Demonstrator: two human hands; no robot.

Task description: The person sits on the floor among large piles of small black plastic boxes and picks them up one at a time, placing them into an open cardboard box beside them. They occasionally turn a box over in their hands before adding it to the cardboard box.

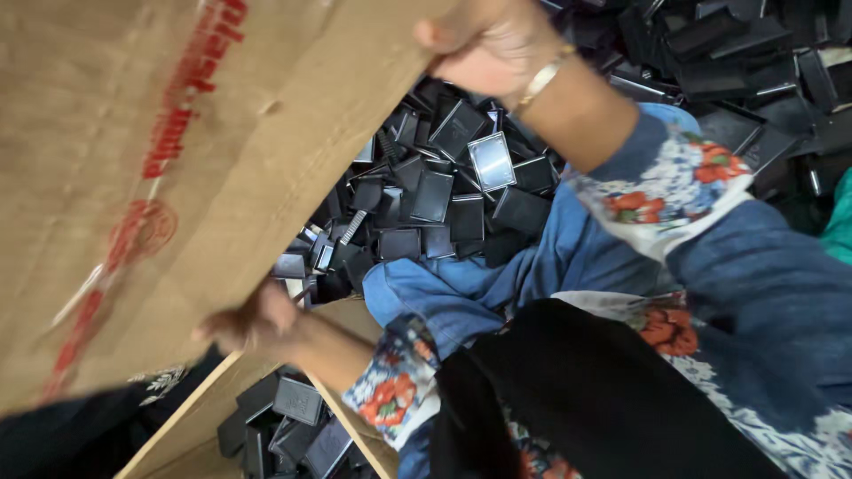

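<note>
A large brown cardboard box point(177, 160) with red print is tilted up at the left. My left hand point(253, 324) grips its lower edge. My right hand point(484, 40), with a gold bangle at the wrist, holds its upper edge at the top. Past the box's edge lies a heap of small flat black plastic parts point(435, 195), some with shiny faces. My sleeves are blue with a red and white flower print.
More black plastic parts point(754, 62) are piled at the top right. A second open cardboard box point(191, 435) at the bottom holds several black parts point(293, 421). A dark cloth point(586, 399) lies over my lap.
</note>
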